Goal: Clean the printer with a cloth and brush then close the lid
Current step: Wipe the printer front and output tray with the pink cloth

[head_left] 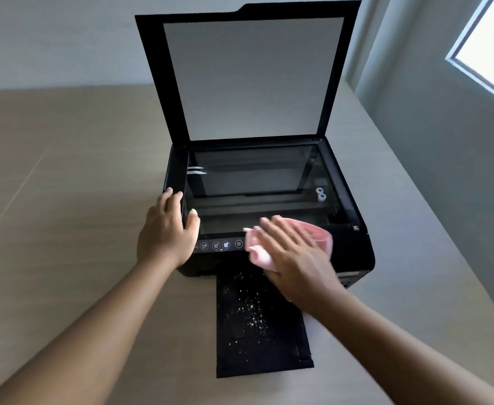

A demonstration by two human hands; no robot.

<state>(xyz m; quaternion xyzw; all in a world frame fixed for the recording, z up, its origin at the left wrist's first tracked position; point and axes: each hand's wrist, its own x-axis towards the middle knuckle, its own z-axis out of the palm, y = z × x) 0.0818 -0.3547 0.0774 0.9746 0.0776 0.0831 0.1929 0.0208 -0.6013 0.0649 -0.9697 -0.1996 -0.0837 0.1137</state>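
Two bare hands worked at a black printer (353, 252) that sat on a tan table (64, 171), with its lid (251, 77) standing open and nearly upright at the back. Farthest left lay bare table. Next came the left hand (166, 229), which gripped the printer's front left corner: its fingers wrapped over the left edge of the body while the thumb (193, 220) pressed on the frame beside the glass (254, 182). Just to the right of that hand, a row of round lit buttons (221, 245) ran along the front panel. Below the panel, a black tray (283, 346) stuck out toward the person, flat on the table, and white specks (250, 311) were scattered over it. Further right, the right hand (295, 252) lay open and flat, fingers spread, pressing a pink cloth (321, 238) onto the front edge of the glass and the panel; the cloth showed on both sides of the fingers. Blur softened that hand. Beyond it, two small white rings (320, 194) showed under the glass near its right side. At the far right, a window (491, 45) let in daylight.
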